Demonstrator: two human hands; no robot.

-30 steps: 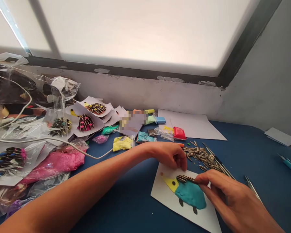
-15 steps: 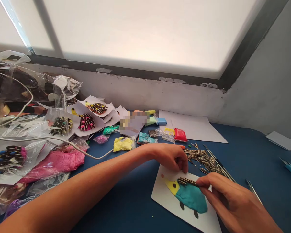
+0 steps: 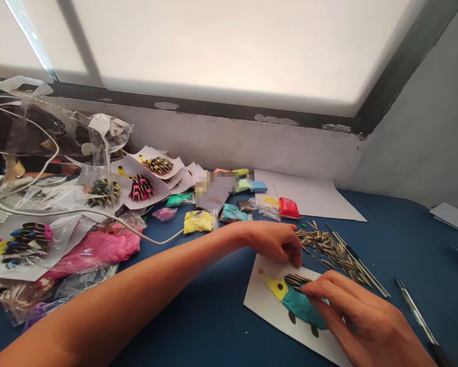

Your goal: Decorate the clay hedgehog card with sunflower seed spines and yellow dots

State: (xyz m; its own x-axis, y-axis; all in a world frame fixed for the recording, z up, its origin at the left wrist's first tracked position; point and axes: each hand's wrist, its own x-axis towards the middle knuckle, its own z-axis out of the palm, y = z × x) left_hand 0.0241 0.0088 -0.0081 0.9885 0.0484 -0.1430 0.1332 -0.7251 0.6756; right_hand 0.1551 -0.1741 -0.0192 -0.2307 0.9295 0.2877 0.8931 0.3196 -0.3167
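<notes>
A white card (image 3: 265, 306) lies tilted on the blue table, bearing a clay hedgehog with a yellow head (image 3: 275, 288) and a teal body (image 3: 305, 307). Several striped sunflower seeds (image 3: 294, 279) stick in the body just behind the head. My right hand (image 3: 366, 316) pinches a sunflower seed against the body beside them; the fingertips mostly hide it. At the card's top edge my left hand (image 3: 276, 242) is curled with its fingertips down, close to the seed pile (image 3: 333, 247); what it grips, if anything, is hidden.
Packets of yellow clay (image 3: 198, 222), teal clay (image 3: 234, 213) and red clay (image 3: 289, 207) lie behind the left arm. Right of the seeds are a slim metal tool (image 3: 360, 265) and a pen (image 3: 415, 308). Finished seed hedgehogs (image 3: 141, 187), plastic bags and a white cable (image 3: 87, 211) crowd the left.
My right fingers have moved left and down onto the teal body, bringing the seed to the row there. My left hand keeps its place by the card; the whole view has shifted slightly.
</notes>
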